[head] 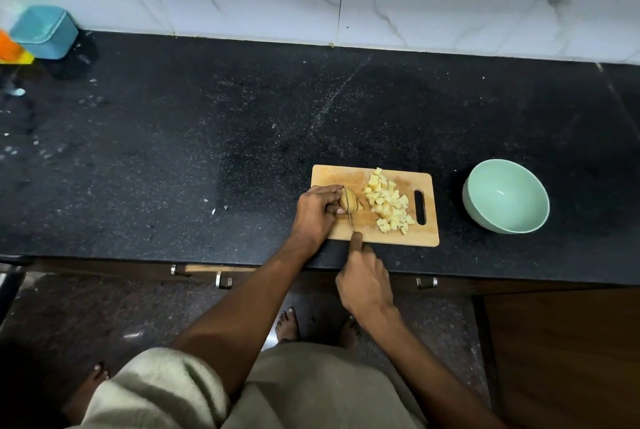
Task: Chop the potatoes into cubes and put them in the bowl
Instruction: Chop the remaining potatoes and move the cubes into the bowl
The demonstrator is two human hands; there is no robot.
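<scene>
Seen from above, a person stands at a dark, speckled stone surface backed by a white marble-patterned wall. A rectangular wooden cutting board with rounded corners and a slot handle at its right end lies near the front edge. The left hand curls its fingers over an unpeeled, tan-skinned potato piece on the board's left part, pinning it down. The right hand grips the handle of a knife, fingers wrapped round it and forefinger stretched along the top; the thin metal blade stands edge-down against the potato, right beside the left fingertips. To the right of the blade, a loose heap of pale yellow potato cubes covers the middle of the board. Well apart to the right of the board sits a round, smooth, mint-green bowl, its inside showing no potato. At the far left, near the wall, stands a blurred, boxy teal container with rounded corners.
</scene>
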